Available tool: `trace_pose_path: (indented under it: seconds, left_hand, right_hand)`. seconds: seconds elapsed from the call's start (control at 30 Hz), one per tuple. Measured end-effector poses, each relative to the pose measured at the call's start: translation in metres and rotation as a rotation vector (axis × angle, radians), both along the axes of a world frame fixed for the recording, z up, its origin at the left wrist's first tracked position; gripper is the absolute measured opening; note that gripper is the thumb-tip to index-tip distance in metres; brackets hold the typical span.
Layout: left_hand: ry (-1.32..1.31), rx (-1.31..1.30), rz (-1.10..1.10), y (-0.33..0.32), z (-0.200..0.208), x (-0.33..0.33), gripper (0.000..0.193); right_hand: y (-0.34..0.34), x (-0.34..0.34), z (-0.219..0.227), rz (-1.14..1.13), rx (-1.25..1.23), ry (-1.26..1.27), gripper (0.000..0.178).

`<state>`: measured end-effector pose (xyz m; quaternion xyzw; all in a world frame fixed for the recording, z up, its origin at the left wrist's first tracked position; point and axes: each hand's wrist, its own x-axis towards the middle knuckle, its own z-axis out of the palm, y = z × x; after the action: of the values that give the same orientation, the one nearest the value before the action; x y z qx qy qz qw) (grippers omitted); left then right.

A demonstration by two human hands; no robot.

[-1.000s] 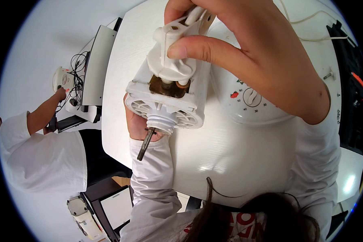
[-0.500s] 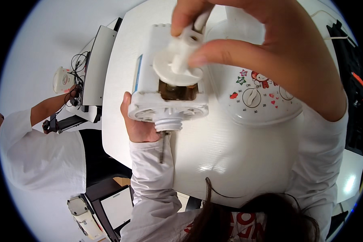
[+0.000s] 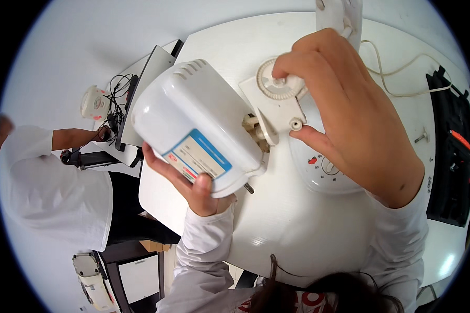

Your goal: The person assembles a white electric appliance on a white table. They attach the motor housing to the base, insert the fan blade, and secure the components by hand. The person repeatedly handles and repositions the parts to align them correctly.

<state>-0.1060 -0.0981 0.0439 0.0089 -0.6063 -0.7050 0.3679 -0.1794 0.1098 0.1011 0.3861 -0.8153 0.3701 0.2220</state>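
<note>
Currently, the left hand point(image 3: 199, 197) grips a glossy white plastic boxy housing point(image 3: 196, 107) over the left half of the white tabletop point(image 3: 297, 229), while the right hand point(image 3: 344, 112) pinches a flat white plastic bracket point(image 3: 280, 110) with a round ribbed disc point(image 3: 269, 86), just right of it, near a rounded white plastic base point(image 3: 310, 179)

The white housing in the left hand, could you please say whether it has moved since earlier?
Yes, the white housing has shifted left, away from the base dial, and turned its label toward the camera.
</note>
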Motion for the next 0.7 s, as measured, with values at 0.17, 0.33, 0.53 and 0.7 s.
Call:
trace_pose_path:
  seconds: [0.17, 0.33, 0.53, 0.7]
  left_hand:
    - [0.132, -0.203, 0.114, 0.003, 0.003, 0.003, 0.125]
    - [0.287, -0.591, 0.328, -0.009, -0.020, 0.007, 0.116]
    - [0.358, -0.630, 0.274, -0.014, -0.029, 0.015, 0.110]
    - [0.369, -0.596, 0.190, -0.017, -0.030, 0.020, 0.106]
  right_hand:
    - [-0.006, 0.002, 0.008, 0.005, -0.041, 0.088, 0.075]
    - [-0.005, -0.001, -0.003, 0.010, 0.091, 0.109, 0.069]
    - [-0.005, -0.004, -0.007, 0.067, 0.018, 0.052, 0.058]
    - [-0.003, -0.007, -0.007, 0.123, -0.037, 0.020, 0.053]
